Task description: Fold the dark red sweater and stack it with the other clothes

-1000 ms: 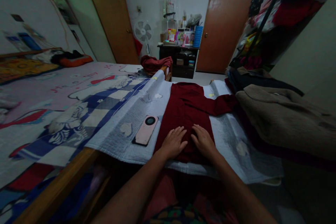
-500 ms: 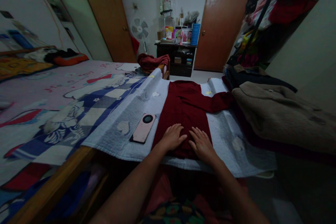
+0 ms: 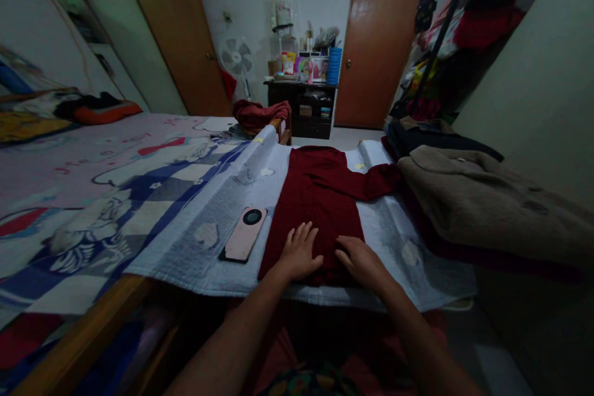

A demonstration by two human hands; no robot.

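A dark red long-sleeved garment (image 3: pixel 309 198) lies spread on a pale blue-grey quilted cloth (image 3: pixel 199 253), with one sleeve stretched out to the right. My left hand (image 3: pixel 301 255) rests flat on its near part, fingers apart and pointing away from me. Near the garment's right edge lies my right hand (image 3: pixel 362 261), palm down, its fingers stretched toward the left and partly overlapping in view. Neither hand grasps the fabric visibly. Left of the garment, a pink phone (image 3: pixel 244 236) with a round black camera ring lies on the cloth.
To the right, folded clothes are stacked, with a brown coat (image 3: pixel 464 198) on top. A bed with a patterned sheet (image 3: pixel 111 161) and wooden frame (image 3: pixel 93 334) is on the left. A reddish cloth (image 3: pixel 260 114) hangs over the far bed end. Behind stand a fan (image 3: pixel 237 57) and dark cabinet (image 3: pixel 299 108).
The view has shifted, so everything sits a little further left. My hands have moved slightly apart; the left fingers point more forward, and the right hand lies nearer the garment's right edge.
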